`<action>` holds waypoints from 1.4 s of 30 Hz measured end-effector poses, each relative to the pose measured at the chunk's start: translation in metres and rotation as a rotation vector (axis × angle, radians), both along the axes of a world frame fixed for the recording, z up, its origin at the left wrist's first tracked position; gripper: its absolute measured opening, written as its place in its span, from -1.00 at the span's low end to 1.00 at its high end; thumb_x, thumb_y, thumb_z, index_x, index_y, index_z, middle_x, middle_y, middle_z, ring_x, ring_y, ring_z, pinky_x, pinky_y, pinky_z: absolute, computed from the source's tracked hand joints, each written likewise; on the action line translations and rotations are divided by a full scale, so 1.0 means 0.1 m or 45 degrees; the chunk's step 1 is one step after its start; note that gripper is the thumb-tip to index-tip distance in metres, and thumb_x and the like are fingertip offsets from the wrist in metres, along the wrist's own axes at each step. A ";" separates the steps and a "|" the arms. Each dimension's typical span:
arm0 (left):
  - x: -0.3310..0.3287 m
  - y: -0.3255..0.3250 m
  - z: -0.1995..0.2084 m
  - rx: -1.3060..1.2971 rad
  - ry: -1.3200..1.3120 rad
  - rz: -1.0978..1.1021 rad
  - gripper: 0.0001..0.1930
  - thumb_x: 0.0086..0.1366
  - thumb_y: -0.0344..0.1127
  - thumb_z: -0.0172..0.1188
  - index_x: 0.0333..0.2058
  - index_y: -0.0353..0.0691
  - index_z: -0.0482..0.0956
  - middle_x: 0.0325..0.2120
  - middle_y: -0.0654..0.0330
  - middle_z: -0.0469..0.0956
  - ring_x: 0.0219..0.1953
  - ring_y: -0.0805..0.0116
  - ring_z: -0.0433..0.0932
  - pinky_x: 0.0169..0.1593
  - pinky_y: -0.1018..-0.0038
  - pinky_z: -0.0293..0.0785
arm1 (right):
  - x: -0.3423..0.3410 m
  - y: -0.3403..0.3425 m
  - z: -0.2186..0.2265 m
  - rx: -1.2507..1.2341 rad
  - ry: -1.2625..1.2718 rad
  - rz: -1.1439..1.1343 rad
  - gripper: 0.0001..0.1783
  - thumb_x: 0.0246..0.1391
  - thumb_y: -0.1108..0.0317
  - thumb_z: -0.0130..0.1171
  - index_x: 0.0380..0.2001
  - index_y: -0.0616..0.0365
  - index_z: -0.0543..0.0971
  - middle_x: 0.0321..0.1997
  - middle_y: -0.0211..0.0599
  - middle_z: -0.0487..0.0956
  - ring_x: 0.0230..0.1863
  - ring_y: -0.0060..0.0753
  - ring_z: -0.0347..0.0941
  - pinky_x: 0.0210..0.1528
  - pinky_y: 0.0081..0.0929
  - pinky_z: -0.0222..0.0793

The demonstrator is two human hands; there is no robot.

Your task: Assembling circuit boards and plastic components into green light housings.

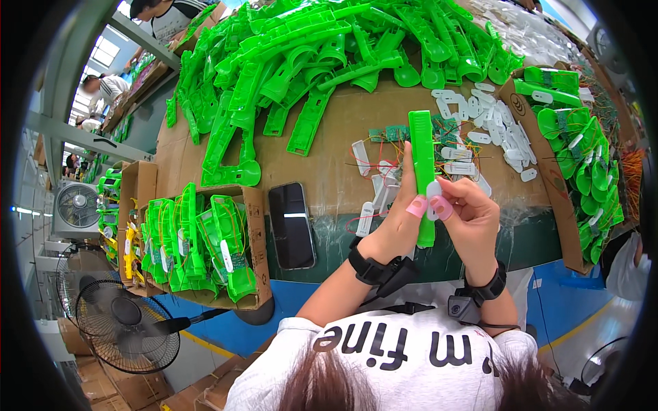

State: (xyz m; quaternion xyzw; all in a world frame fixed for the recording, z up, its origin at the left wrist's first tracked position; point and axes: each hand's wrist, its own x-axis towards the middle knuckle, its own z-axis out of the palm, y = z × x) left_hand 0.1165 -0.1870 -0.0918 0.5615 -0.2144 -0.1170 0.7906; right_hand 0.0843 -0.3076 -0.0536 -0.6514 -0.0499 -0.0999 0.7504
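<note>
Steadying left hand: gripping green casing
Green casing: between hands, above surface
White tab: against casing; likely the fitting step
Right hand: seemingly pinching tab; next move calls for aligned, firm thumb pressure

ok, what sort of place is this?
Probably a small-parts assembly workshop: a large heap of bright green moulded plastic shells, a brown open-topped cardboard box packed with wired green plastic pieces, and other people in white tops further off.
</note>
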 end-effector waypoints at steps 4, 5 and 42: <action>-0.04 0.00 0.11 -0.105 0.172 0.029 -0.20 0.13 0.07 -0.17 0.23 -0.14 -0.30 -0.15 0.14 0.22 -0.23 0.40 0.30 -0.25 0.54 0.29 | 0.00 0.00 0.07 -0.078 -0.034 0.043 -0.72 -0.07 0.61 0.13 -0.20 0.33 0.50 -0.30 -0.34 0.42 -0.29 -0.61 0.41 -0.28 -0.74 0.41; -0.05 0.03 0.14 -0.275 0.354 -0.049 -0.23 0.13 0.10 -0.16 0.21 -0.17 -0.16 -0.20 0.14 0.23 -0.33 0.44 0.31 -0.40 0.60 0.31 | 0.00 0.01 0.12 -0.066 -0.023 0.088 -0.75 -0.04 0.59 0.12 -0.21 0.32 0.51 -0.28 -0.34 0.42 -0.27 -0.61 0.40 -0.30 -0.72 0.40; 0.02 -0.03 0.11 -0.262 -0.013 0.246 -0.17 -0.03 -0.46 0.27 0.14 -0.28 -0.09 -0.27 0.18 0.39 -0.30 0.49 0.41 -0.20 0.55 0.39 | 0.22 -0.31 0.08 -0.068 0.037 0.206 -0.51 -0.14 0.64 0.12 -0.04 0.26 0.37 -0.07 -0.27 0.40 -0.32 -0.66 0.36 -0.25 -0.68 0.33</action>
